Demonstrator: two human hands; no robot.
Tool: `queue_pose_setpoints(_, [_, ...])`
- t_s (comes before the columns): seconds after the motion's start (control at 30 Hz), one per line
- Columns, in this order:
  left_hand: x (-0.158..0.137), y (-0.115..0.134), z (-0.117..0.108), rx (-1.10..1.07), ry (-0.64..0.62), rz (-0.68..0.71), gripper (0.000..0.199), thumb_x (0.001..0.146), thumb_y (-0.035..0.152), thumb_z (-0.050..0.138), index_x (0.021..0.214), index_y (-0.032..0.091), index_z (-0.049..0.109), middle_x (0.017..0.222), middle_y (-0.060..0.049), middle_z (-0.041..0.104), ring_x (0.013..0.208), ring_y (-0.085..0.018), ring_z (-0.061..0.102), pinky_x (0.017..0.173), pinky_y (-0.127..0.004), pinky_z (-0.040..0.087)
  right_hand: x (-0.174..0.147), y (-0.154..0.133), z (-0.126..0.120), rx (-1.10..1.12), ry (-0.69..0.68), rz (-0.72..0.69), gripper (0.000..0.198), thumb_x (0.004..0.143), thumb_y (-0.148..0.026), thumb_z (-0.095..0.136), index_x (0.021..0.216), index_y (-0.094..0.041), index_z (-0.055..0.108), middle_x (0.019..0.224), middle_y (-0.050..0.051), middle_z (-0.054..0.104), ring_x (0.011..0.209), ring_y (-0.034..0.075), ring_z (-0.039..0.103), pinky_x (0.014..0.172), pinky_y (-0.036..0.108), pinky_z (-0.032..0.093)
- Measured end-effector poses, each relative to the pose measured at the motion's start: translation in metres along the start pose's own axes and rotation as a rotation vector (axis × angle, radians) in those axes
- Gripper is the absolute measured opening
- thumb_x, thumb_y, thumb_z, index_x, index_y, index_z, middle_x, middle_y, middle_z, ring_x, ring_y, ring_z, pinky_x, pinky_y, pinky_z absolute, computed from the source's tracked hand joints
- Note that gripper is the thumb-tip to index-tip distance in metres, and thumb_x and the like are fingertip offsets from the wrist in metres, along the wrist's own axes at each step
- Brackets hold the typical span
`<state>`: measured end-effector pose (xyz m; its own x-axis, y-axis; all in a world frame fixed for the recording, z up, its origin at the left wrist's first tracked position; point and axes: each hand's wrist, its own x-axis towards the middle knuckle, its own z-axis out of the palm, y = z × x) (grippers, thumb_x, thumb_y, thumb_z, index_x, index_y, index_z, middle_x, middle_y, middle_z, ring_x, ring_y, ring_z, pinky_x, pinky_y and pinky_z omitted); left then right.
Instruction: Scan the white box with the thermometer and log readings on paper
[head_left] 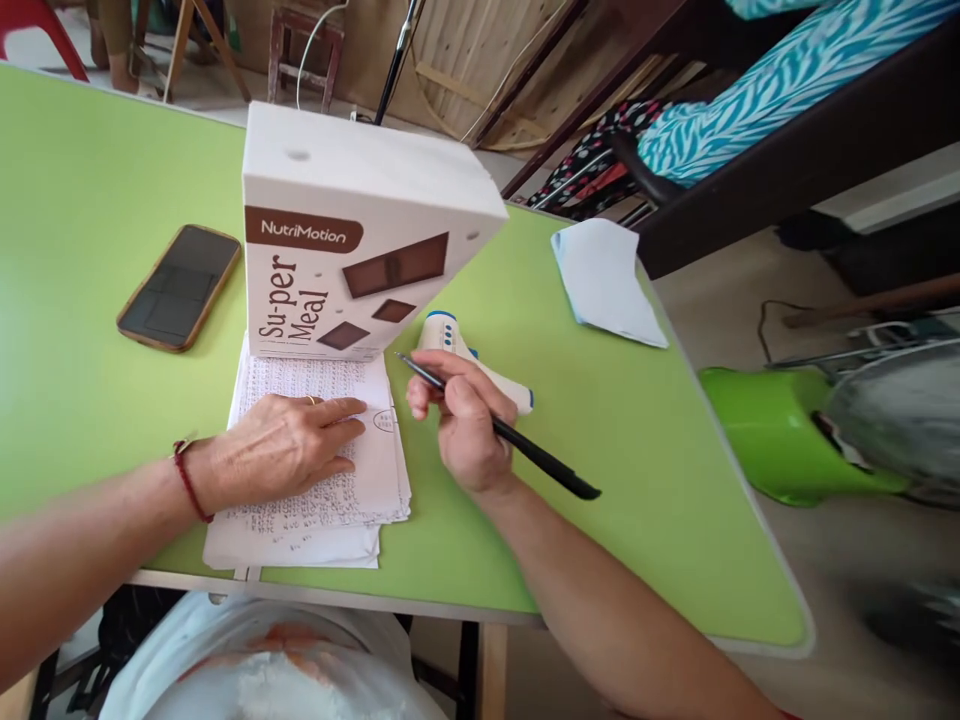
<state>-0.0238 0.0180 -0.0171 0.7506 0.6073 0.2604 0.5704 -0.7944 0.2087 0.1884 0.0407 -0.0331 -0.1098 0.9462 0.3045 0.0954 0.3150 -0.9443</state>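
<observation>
right grip [476, 425] holding black pen [536, 455], tip toward box [341, 275] | left grip [289, 450] laid flat on handwritten papers [375, 475] | papers on green worktop [637, 500], box standing at their far end | thermometer [439, 337] beyond right grip | phone [180, 288] left of box

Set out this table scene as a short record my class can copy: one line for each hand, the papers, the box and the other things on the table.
Left hand: laid over the papers
Right hand: holds a black pen
Papers: stacked, covered in handwriting
White box: upright at the papers' far end, marked NutriMotion
Phone: left of the box, screen dark
White-and-blue device: beyond the right hand, partly hidden
Folded sheet: near the table's right edge
Table: green top
</observation>
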Motion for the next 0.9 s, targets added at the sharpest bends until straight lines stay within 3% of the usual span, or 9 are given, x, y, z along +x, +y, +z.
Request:
queue_pose_setpoints(0.1, [-0.001,0.000,0.003,0.007,-0.044,-0.030,0.025,0.090,0.031,0.061,0.107,0.014,0.063,0.133,-0.010,0.056,0.070,-0.020,0.068,0.058,-0.031,0.053,-0.003,0.005,0.002,0.004,0.021,0.045,0.033,0.088,-0.038,0.038,0.099,-0.020,0.064,0.066,0.000,0.057,0.060,0.015,0.054,0.060,0.034,0.048])
queue_pose_setpoints(0.37, [0.001,0.004,0.007,0.035,-0.071,-0.064,0.021,0.084,0.029,0.065,0.097,0.013,0.065,0.131,-0.009,0.058,0.079,-0.022,0.067,0.055,-0.031,0.051,-0.003,0.007,0.011,-0.288,-0.009,0.058,0.007,0.073,-0.022,0.059,0.080,-0.021,0.057,0.058,-0.005,0.058,0.047,0.010,0.050,0.045,0.024,0.041])
queue_pose_setpoints(0.57, [0.002,0.004,0.008,0.066,-0.068,-0.064,0.024,0.083,0.033,0.066,0.097,0.013,0.064,0.127,-0.006,0.060,0.071,-0.022,0.064,0.049,-0.034,0.046,0.003,0.007,0.017,-0.367,0.031,-0.030,0.006,0.072,-0.025,0.059,0.069,-0.023,0.054,0.055,-0.005,0.056,0.046,0.010,0.050,0.045,0.024,0.043])
queue_pose_setpoints(0.9, [0.002,0.002,0.007,0.037,-0.097,-0.079,0.021,0.083,0.031,0.065,0.096,0.015,0.064,0.131,-0.007,0.058,0.072,-0.020,0.065,0.054,-0.031,0.049,0.003,0.008,0.016,-0.455,-0.022,-0.076,0.010,0.076,-0.027,0.056,0.067,-0.023,0.054,0.057,-0.004,0.056,0.050,0.011,0.050,0.049,0.026,0.044])
